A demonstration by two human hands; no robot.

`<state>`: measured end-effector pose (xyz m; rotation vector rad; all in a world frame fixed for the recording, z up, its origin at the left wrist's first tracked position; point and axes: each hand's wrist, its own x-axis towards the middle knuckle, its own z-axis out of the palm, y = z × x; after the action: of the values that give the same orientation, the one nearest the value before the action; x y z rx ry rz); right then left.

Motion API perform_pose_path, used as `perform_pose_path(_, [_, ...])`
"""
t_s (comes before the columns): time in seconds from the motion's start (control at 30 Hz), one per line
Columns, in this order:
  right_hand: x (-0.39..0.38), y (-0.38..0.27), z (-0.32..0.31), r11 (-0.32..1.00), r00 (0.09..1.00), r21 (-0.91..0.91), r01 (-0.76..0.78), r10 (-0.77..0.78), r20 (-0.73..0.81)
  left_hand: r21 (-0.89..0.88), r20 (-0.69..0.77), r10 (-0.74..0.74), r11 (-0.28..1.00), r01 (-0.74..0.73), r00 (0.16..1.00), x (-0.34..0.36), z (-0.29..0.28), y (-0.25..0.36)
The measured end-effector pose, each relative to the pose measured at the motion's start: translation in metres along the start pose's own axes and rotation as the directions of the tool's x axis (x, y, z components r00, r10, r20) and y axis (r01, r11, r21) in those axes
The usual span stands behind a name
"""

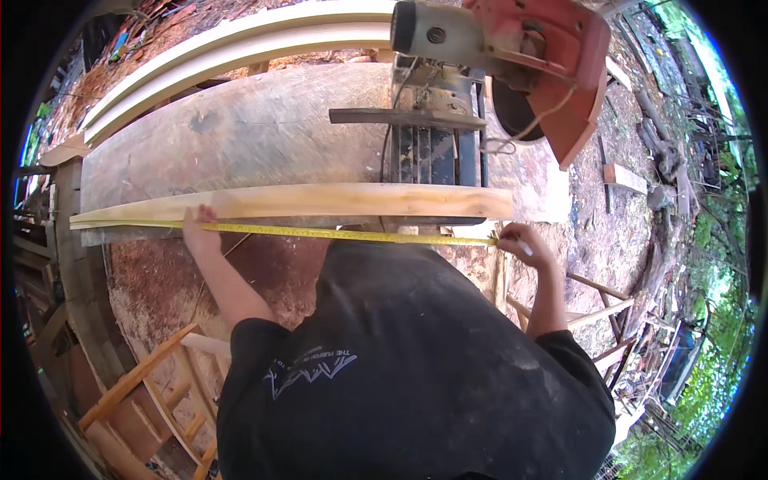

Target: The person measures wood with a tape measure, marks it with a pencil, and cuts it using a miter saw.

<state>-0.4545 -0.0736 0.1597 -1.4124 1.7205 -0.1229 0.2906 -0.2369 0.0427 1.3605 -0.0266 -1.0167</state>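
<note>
The left hand [200, 228] rests at the near edge of a pale wooden board [336, 200], fingers curled over it and touching a yellow tape measure [360, 236]; whether it grips or merely presses cannot be told. The right hand [528, 244] pinches the tape's right end, with a white, pen-like stick [524, 247] also between its fingers.

Closest is the person's black T-shirt [432, 360], dusted pale, bearing a white jagged emblem [314, 373] and small white lettering that appears upside down. A slatted wooden frame [144, 380] stands at lower left.

The tape runs nearly straight along the board's near side, meeting it toward the left. The board lies lengthwise across a worn grey counter [240, 120], passing in front of a circular saw [544, 64] with a red guard and grey motor. A dark wooden strip [400, 118] spans the saw's base.

Beyond the counter lie two long pale planks [240, 44]; green foliage [712, 392] fills the far right.
</note>
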Motion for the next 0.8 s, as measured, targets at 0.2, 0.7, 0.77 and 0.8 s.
perform_pose_path(0.2, [0.027, -0.061, 0.067, 0.984, 0.996, 0.153, 0.091, -0.092, 0.003, -0.466, 0.120, 0.510, 0.786, -0.406, 0.851, -0.030, 0.038, 0.151])
perform_pose_path(0.7, [0.096, -0.231, 0.126, 0.992, 0.994, -0.083, 0.096, -0.092, 0.051, -0.267, 0.074, 0.204, 0.947, -0.178, 0.976, 0.116, 0.031, 0.161])
perform_pose_path(0.77, [0.101, -0.241, 0.135, 0.993, 0.994, -0.041, 0.107, -0.106, 0.035, -0.250, 0.069, 0.200, 0.952, -0.177, 0.977, 0.111, 0.045, 0.146])
perform_pose_path(0.8, [0.104, -0.250, 0.137, 0.995, 0.995, -0.050, 0.087, -0.084, 0.056, -0.234, 0.152, 0.202, 0.958, -0.163, 0.968, 0.110, 0.049, 0.136])
